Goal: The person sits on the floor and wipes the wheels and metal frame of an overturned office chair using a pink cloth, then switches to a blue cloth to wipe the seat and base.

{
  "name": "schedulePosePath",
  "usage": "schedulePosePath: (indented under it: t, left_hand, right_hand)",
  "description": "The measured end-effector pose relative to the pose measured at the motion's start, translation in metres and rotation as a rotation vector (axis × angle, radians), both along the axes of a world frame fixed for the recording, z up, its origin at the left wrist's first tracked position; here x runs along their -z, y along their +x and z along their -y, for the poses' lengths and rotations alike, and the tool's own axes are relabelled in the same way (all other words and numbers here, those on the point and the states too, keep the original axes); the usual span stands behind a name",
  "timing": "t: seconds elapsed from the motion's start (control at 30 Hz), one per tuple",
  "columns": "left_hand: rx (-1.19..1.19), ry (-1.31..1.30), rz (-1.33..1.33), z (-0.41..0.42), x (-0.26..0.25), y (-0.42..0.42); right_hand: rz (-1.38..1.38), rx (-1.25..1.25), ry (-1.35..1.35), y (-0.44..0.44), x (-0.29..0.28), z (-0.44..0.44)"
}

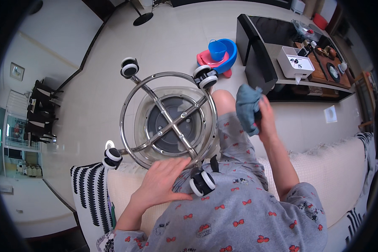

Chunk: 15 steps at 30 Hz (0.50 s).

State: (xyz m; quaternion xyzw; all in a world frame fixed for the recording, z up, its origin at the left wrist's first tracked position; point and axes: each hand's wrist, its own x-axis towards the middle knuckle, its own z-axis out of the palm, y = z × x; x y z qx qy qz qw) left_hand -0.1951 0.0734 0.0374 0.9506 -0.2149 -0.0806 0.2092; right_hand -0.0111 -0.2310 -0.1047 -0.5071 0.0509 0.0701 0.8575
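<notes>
Before me is an upturned rolling stool with a shiny metal frame (173, 122), its clear plastic seat (139, 116) and grey disc facing away from me. A ring and crossed legs carry black-and-white casters (129, 67); the nearest caster (202, 183) is against my shirt. My left hand (165, 179) has its fingers over the near part of the ring, thumb spread beside that caster. In my right hand (266, 121), raised over my right leg, is a bunched grey-blue cloth (248, 107), apart from the stool. Something dark shows between the cloth and the palm, too hidden to name.
A cream sofa cover (321, 176) lies under and beside me. Past the stool, a blue basin (230, 56) and pink plastic item (204, 58) stand on the tiled floor. At the right is a black coffee table (261, 60) bearing a white tissue box (294, 64).
</notes>
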Motion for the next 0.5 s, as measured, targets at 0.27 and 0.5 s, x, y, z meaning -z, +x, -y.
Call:
schedulePosePath:
  t: [0.27,0.5]
  left_hand:
    - [-0.192,0.139,0.392,-0.033,0.064,-0.013]
    - [-0.586,-0.082,0.673,-0.074,0.095,-0.038]
  right_hand:
    - [-0.068,-0.317,-0.235,-0.052,0.060,-0.043]
    - [-0.577,-0.137,0.058,-0.044,0.151,-0.073]
